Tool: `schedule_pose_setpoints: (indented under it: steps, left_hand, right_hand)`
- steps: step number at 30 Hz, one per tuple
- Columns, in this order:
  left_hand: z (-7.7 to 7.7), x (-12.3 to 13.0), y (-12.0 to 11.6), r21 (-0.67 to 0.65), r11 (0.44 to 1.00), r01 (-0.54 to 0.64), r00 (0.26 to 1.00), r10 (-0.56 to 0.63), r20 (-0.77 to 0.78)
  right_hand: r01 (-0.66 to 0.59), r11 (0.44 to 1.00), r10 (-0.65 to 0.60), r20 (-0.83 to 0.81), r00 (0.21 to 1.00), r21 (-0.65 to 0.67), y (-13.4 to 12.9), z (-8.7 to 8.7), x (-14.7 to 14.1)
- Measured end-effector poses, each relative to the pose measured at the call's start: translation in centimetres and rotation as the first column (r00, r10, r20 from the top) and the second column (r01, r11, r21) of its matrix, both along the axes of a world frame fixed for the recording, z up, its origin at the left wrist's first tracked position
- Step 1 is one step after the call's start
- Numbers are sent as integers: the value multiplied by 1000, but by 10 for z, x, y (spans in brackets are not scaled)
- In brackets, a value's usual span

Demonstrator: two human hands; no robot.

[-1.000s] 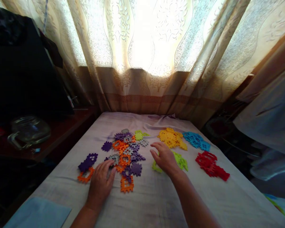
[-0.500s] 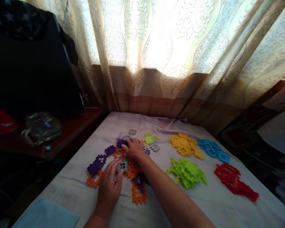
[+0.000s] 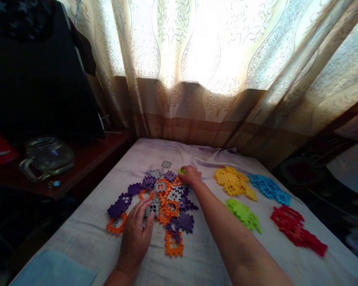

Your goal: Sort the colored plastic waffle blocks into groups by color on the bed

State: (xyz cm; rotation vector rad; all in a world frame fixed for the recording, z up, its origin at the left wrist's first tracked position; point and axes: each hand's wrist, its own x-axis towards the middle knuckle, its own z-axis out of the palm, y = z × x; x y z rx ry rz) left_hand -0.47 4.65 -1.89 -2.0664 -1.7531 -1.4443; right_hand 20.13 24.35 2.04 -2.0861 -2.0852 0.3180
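A mixed heap of interlocking plastic building tiles in orange, purple and grey lies mid-bed. My right hand is at the heap's far edge, fingers closed on a lime green tile that they mostly cover. My left hand rests at the near left of the heap, thumb and fingers apart, its fingertips by a grey window tile. Between the hands lie orange tiles and a grey tile. A purple tile is on the near right, with an orange window tile before it.
Sorted piles of yellow, blue, red and lime green tiles lie on the right, the green partly behind my forearm. A glass jug stands on the side table left. A light blue cloth lies near left.
My right hand has moved from the middle of the heap to the right and away, onto the lime green tile, uncovering the mixed tiles. My left hand has stayed nearly in place.
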Motion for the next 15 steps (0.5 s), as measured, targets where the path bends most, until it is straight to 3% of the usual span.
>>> schedule_pose_setpoints:
  steps: [7,10,12,15]
  left_hand:
    - [-3,0,1,-19,1000,6,999,-5,44]
    - [-3,0,1,-22,1000,4,999,-3,53]
    - [-2,1,1,-20,1000,4,999,-3,54]
    - [0,1,0,1,1000,-2,998,2,69]
  right_hand:
    - [-42,995,52,-122,991,88,-47,-1,2]
    - [-88,996,91,-138,986,30,-69,-2,9]
    - [-110,993,107,-100,989,-28,-72,3,13]
    - [-108,994,107,23,994,13,-53,16,12]
